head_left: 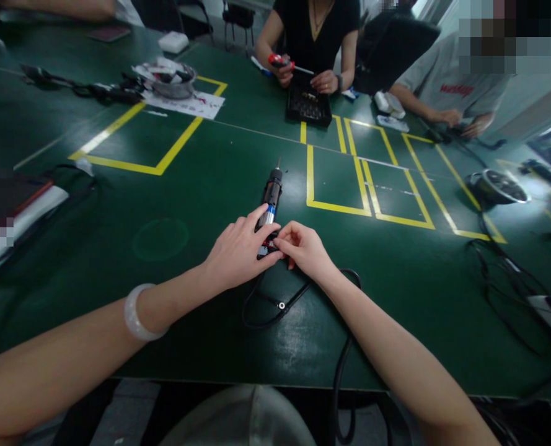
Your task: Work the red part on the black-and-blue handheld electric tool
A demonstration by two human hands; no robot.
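An electric screwdriver (273,188) lies on the green table, its bit pointing away from me. Part of its casing looks opened, showing a silver and blue section and small red parts near the rear. My left hand (235,251) is closed over the rear half, with fingers and thumb on either side of it. At that rear end, my right hand (305,251) pinches finger and thumb together; what lies between the tips is too small to make out. A black cord (298,296) with a ring-shaped piece (281,306) loops just below my hands.
Yellow tape frames (338,205) mark the table (201,204). Across it, a person works with a red-handled screwdriver (282,61) over a black tray (308,105). A bowl of parts (175,80) stands back left, a metal bowl (502,186) right. Cables (502,272) trail at the right.
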